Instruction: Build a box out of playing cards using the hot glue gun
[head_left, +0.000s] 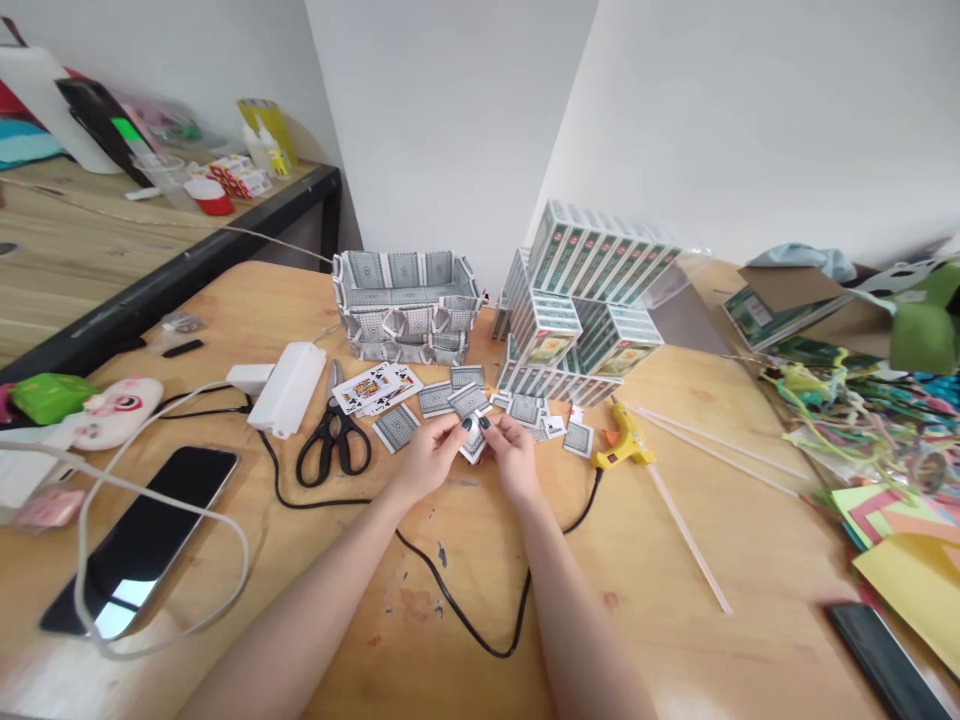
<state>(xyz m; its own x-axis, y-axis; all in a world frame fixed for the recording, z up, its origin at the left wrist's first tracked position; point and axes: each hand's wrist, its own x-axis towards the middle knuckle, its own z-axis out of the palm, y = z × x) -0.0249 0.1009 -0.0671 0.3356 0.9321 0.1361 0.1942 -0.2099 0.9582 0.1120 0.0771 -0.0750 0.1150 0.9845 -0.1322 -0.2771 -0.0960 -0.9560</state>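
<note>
Between my two hands is a small patterned card piece (473,446), pinched by the thumbs and fingers of my left hand (435,455) and my right hand (514,456). Cut pieces of grey-backed playing card lie just beyond, among them one at the left (396,428) and one at the right (578,439). Face cards (369,388) overlap near black-handled scissors (334,440). Behind them stands a basket-like structure made of folded cards (405,300). Right of my right hand, a yellow glue gun (622,440) rests with a clear glue stick in it.
Stacked card boxes (592,300) stand at the back right. A white power adapter (286,390), a phone (142,540) and looping cables occupy the left. Coloured craft materials (877,410) and a dark phone (889,655) are at the right. Two glue sticks (720,450) lie beyond the glue gun.
</note>
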